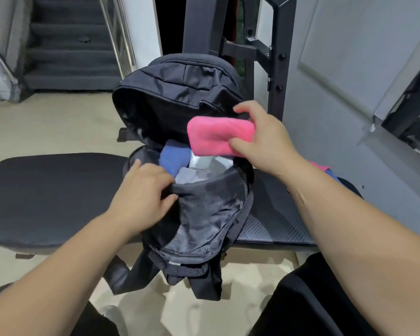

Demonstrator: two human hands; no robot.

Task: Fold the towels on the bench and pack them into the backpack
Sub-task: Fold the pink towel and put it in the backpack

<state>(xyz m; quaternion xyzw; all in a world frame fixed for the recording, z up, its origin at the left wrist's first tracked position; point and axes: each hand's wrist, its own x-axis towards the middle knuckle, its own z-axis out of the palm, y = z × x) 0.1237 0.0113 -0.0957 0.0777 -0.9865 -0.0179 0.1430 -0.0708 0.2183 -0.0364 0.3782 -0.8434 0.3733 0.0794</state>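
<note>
1. The right hand (264,139) is clamping a folded pink towel (220,135), with the thumb pressing on its near edge and the fingers curling over its far edge. The wrist is bending inward from the right.
2. The pink towel is hanging in the air just above the open mouth of the black backpack (204,214), at the right side of the opening. It is folded into a compact, thick rectangle with rounded corners.
3. The left hand (141,190) is gripping the near rim of the backpack's opening. Its fingers are curling over the fabric edge and the thumb is pinching from below, so the mouth is gaping wide.
4. Inside the main compartment, a blue towel (174,158) is lying on the left, with a grey-white towel (204,167) beside it.
5. The backpack is resting on the black padded worktop (46,197). Its front panel is leaning away from the person, and its shoulder straps are dangling over the near edge towards the floor.
6. More cloth, pink and blue (326,169), is lying on the worktop, partly hidden behind the right forearm.
7. A black metal rack frame (275,57) is standing behind the worktop, with a grey staircase (70,52) to the far left.
</note>
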